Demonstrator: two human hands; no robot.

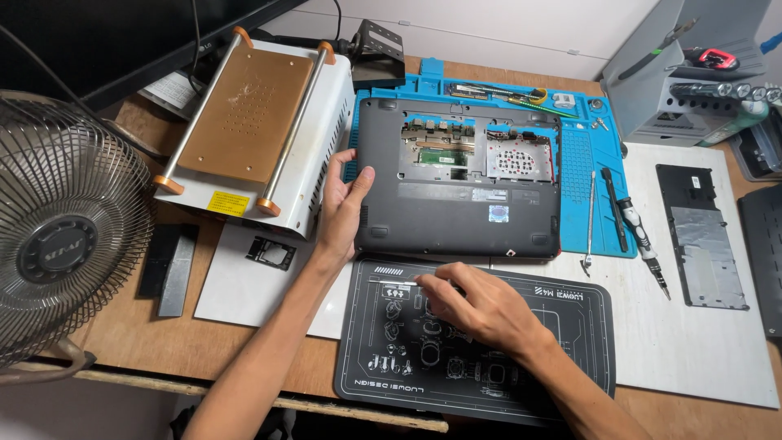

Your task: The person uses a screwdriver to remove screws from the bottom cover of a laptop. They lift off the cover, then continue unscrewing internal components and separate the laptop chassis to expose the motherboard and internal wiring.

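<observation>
A dark grey laptop (456,204) lies upside down on a blue work mat (588,175), its bottom cover off so the circuit board shows. My left hand (342,204) grips the laptop's left edge, thumb on top. My right hand (476,305) rests fingers-down on a black printed screw mat (570,342) in front of the laptop, fingertips near the mat's upper left. Whether it pinches a small part there is too small to tell.
A white heating machine with a copper plate (252,122) stands left of the laptop. A metal fan (61,236) is at far left. Screwdrivers (643,244) and tweezers (590,224) lie right of the laptop, then a black cover panel (702,236) and a grey tool rack (692,81).
</observation>
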